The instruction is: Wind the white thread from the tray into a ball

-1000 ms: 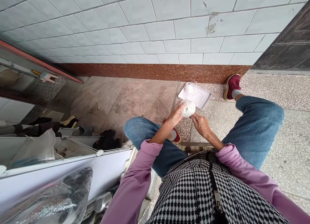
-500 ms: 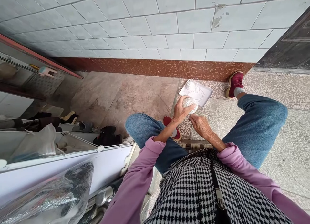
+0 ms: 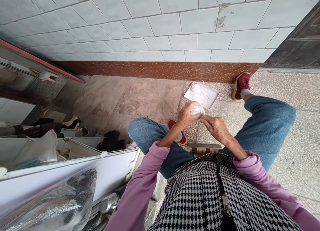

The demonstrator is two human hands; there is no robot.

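A ball of white yarn (image 3: 197, 109) is gripped in my left hand (image 3: 186, 117), whose fingers wrap round it and cover its near side. Close against the ball's lower right, my right hand (image 3: 216, 128) is closed in a pinch. Whatever is between those fingertips is too small to make out. Just beyond both hands, a shallow white box (image 3: 214, 95) lies on the floor, holding a second bundle of white yarn (image 3: 196, 88) and loose loops of strand.
My knees in jeans (image 3: 271, 124) spread on either side. At left stands a white shoe rack (image 3: 112, 161) with shoes and plastic bags. A tiled wall (image 3: 165, 24) rises ahead, and a dark door (image 3: 297, 48) is at far right.
My left hand has turned over the yarn ball, hiding more of it. My right hand has shifted right and slightly up, with its fingertips still by the ball.
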